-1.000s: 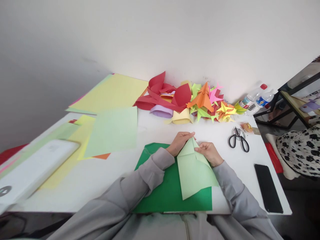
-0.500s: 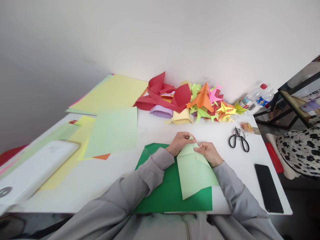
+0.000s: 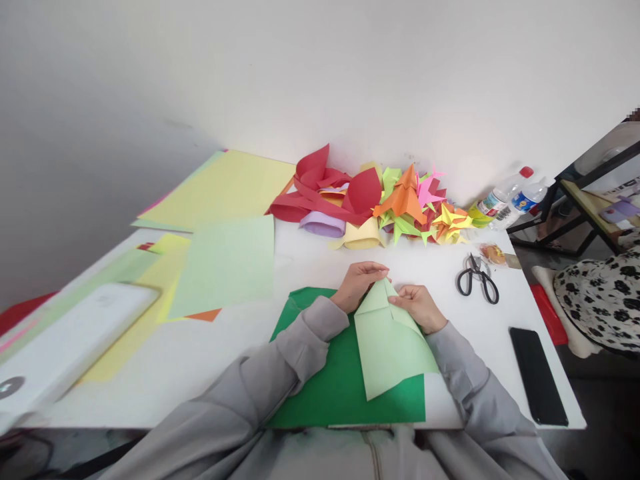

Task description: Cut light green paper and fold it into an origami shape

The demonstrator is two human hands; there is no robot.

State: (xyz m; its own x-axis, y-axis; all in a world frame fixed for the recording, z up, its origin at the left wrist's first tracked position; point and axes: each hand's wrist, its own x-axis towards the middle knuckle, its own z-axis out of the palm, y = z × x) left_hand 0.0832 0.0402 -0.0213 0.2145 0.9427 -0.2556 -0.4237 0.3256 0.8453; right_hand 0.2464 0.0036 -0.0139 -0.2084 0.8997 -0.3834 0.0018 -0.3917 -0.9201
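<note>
A sheet of pale green paper (image 3: 393, 350), folded to a point at its far end, is held up a little over a dark green sheet (image 3: 320, 387). My left hand (image 3: 357, 283) is closed at the folded tip, thumb and fingers pinched together there. On the paper's right edge my right hand (image 3: 420, 305) has a grip, its thumb lying on top of a folded flap. The fingers under the paper are hidden.
Black-handled scissors (image 3: 477, 279) and a black phone (image 3: 539, 375) lie to the right. Folded paper shapes (image 3: 405, 200) and red paper pieces (image 3: 320, 193) stand by the wall, bottles (image 3: 495, 197) beside them. Coloured sheets (image 3: 230, 267) and a white device (image 3: 90, 340) are at left.
My left thumb has drawn back from the front of the paper's tip, and more of the tip shows. My right hand keeps its place on the edge.
</note>
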